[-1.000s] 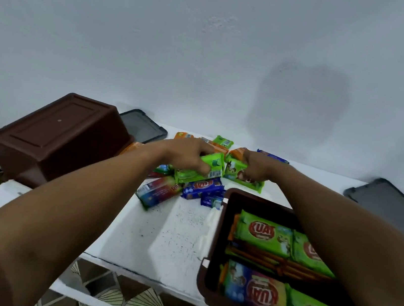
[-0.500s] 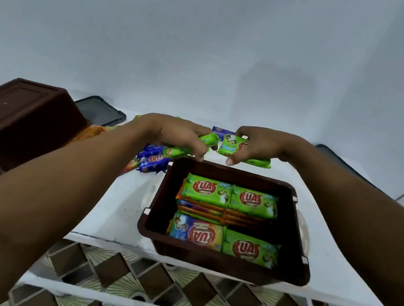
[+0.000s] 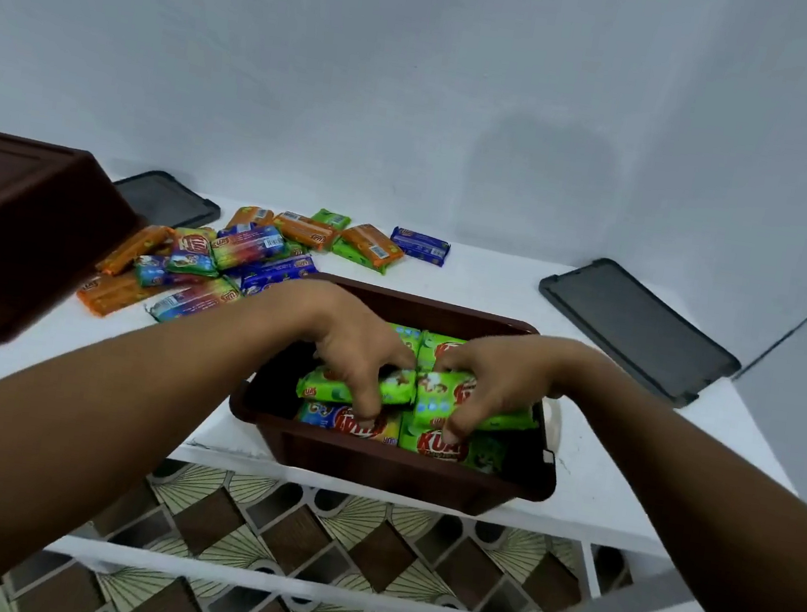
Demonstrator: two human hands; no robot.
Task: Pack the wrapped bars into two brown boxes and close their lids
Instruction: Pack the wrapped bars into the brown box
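Observation:
An open brown box (image 3: 383,469) sits at the table's front edge, partly filled with green wrapped bars (image 3: 439,443). My left hand (image 3: 359,346) grips a green bar (image 3: 397,388) inside the box, over its middle. My right hand (image 3: 495,376) grips another green bar (image 3: 435,398) beside it, the two bars end to end. A pile of loose bars (image 3: 243,252) in orange, blue and green wrappers lies behind the box to the left. A second brown box (image 3: 13,230) lies overturned at the far left.
Two dark grey lids lie on the white table (image 3: 498,277): one lid (image 3: 168,197) behind the overturned box, the other lid (image 3: 637,328) at the right. A white wall stands close behind. Patterned floor tiles (image 3: 306,541) show below the table's front edge.
Both hands carried a green bar each from the pile toward me and lowered them into the open box. The view shifted, so more of the pile now shows.

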